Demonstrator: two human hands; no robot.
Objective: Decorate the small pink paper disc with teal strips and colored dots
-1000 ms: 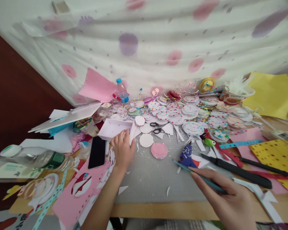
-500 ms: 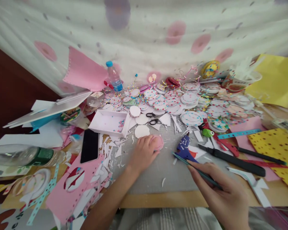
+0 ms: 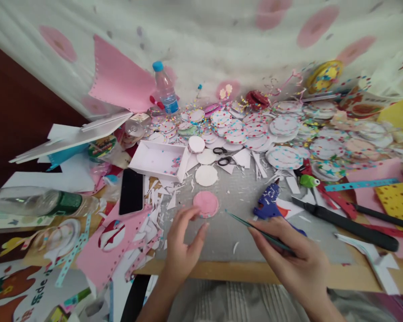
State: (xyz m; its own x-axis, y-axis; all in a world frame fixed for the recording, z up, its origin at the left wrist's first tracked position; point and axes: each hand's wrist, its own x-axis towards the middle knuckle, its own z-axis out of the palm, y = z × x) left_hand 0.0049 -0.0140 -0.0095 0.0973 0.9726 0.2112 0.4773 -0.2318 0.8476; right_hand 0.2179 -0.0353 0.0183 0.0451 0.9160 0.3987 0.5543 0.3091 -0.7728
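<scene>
A round pink disc (image 3: 206,204) lies flat on the grey mat (image 3: 218,243). My left hand (image 3: 185,237) is at its lower left edge, thumb and fingers apart, with nothing held between them. Thin green tweezers (image 3: 257,229) are pinched in my right hand (image 3: 290,255), their tip pointing left, a short way right of the disc. Behind the disc are white paper discs (image 3: 206,175). A blue glue gun (image 3: 268,201) rests just beyond my right hand.
A white open box (image 3: 159,161), black-handled scissors (image 3: 224,161) and many decorated discs (image 3: 284,157) lie toward the back. A phone (image 3: 131,191) and paper scraps are at left. A black craft knife (image 3: 349,223) lies at right. A water bottle (image 3: 166,89) stands behind.
My left hand has drawn back from the pink disc and opened, uncovering it. The tweezers' tip has come closer to the disc. The camera view has shifted.
</scene>
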